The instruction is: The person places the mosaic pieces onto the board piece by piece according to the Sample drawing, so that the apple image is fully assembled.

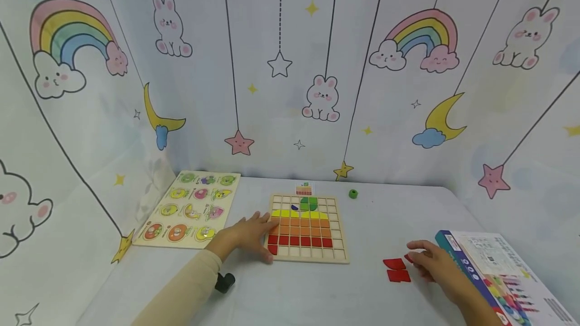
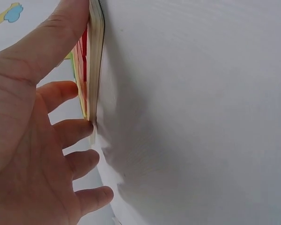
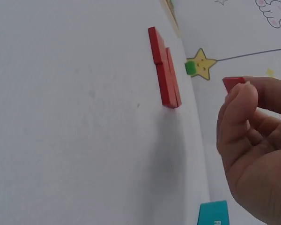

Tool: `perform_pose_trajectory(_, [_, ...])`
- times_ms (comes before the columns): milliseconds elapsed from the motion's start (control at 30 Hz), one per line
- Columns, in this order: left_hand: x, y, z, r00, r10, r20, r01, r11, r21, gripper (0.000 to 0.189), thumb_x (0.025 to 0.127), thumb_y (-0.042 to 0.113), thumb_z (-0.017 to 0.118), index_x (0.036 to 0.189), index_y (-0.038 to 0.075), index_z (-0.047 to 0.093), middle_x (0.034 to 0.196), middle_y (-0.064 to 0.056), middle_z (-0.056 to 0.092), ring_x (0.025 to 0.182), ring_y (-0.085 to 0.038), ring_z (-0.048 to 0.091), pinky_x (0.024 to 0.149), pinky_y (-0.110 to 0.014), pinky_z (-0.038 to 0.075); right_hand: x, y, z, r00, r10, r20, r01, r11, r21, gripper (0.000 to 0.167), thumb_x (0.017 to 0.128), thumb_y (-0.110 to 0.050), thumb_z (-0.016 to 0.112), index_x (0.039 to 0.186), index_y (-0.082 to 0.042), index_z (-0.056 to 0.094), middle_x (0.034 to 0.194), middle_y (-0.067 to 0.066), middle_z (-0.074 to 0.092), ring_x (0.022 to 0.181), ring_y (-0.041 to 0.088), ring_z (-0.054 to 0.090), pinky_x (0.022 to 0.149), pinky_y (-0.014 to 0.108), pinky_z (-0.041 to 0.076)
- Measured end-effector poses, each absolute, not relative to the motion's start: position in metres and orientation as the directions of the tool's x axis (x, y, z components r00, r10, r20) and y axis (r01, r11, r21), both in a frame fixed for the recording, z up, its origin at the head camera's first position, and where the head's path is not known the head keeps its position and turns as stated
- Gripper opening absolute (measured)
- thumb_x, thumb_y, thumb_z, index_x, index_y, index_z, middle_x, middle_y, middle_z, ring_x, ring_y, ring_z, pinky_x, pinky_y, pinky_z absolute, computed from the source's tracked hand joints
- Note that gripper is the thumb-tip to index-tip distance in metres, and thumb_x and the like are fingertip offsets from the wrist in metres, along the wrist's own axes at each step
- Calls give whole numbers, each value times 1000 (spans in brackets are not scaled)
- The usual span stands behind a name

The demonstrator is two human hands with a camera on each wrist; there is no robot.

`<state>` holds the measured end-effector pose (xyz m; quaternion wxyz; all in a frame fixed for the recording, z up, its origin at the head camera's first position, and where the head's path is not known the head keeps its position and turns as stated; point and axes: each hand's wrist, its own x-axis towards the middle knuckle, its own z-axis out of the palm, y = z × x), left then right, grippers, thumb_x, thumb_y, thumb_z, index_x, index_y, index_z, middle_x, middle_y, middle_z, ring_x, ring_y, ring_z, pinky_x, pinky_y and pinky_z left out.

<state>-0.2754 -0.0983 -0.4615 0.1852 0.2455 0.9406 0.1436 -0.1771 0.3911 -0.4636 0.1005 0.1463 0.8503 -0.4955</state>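
Observation:
A wooden grid board lies flat, filled partly with yellow, orange and red rows, green pieces and a small dark blue piece. My left hand rests at its left edge, fingers spread and touching the board, thumb by the front left corner. That corner cell holds a red piece. My right hand pinches a red tile between thumb and forefinger, just above the table. Beside it lie several loose red tiles; the fingers partly hide that spot.
A small pattern card sits behind the board, a green ring-like piece to its right. A fruit picture board lies at left. A black object is near my left forearm. A printed box stands at right.

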Motion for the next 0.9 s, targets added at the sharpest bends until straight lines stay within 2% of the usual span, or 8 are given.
perform_pose_trajectory(167, [-274,-100,-458,-811,517,-274,403,833,380,101,73,57,86,158,30,39,168,-10,26,157,-38,14,121,-66,18,-181,381,-453,-951,87,-295,307,192,-932,62,97,-36,70,148,-7,50,112,15,69,92,29,70,85,31,61])
perform_pose_trajectory(267, [-274,-102,-457,-809,517,-281,398,833,385,101,73,57,86,158,30,39,168,-8,26,157,-37,14,121,-66,17,-185,371,-446,-967,40,-254,256,76,-964,52,99,-30,70,145,-14,54,116,11,73,98,26,74,90,31,59])
perform_pose_trajectory(333, [-275,-104,-457,-805,520,-286,399,831,388,101,73,57,86,158,30,39,168,-8,27,157,-37,13,121,-66,18,-188,362,-441,-975,6,-224,224,25,-974,39,100,-25,68,138,-20,61,114,7,75,98,22,75,89,29,59])
perform_pose_trajectory(400, [-276,-105,-458,-801,523,-292,396,828,396,102,73,57,87,158,30,39,168,-7,27,157,-37,13,121,-66,18,-192,350,-437,-980,-16,-200,201,-11,-980,34,101,-21,66,134,-20,63,111,4,76,94,18,76,87,27,59])
perform_pose_trajectory(467, [-278,-106,-459,-798,525,-296,391,825,408,102,72,56,87,158,30,39,168,-7,27,157,-37,13,121,-66,19,-198,337,-434,-982,-19,-186,187,-21,-982,35,100,-21,67,134,-18,62,109,2,77,91,15,76,84,25,59])
perform_pose_trajectory(600, [-280,-108,-460,-796,525,-301,381,822,423,102,73,54,88,159,30,38,169,-6,26,157,-37,12,121,-66,19,-211,310,-431,-984,-7,-177,176,21,-984,55,99,-27,70,146,-8,50,109,0,77,89,14,75,82,23,59])
perform_pose_trajectory(667, [-281,-109,-460,-797,522,-302,377,822,426,103,73,54,88,159,30,38,169,-6,26,157,-37,12,121,-66,19,-217,296,-430,-985,-9,-172,172,48,-984,59,98,-30,71,147,-7,49,111,1,76,90,14,75,81,23,60])
perform_pose_trajectory(900, [-282,-108,-460,-801,521,-295,374,820,433,101,73,53,88,158,31,39,169,-5,26,157,-36,12,121,-67,17,-233,259,-430,-989,-45,-143,140,60,-988,54,99,-25,70,145,-6,50,121,12,74,88,16,75,78,23,60])
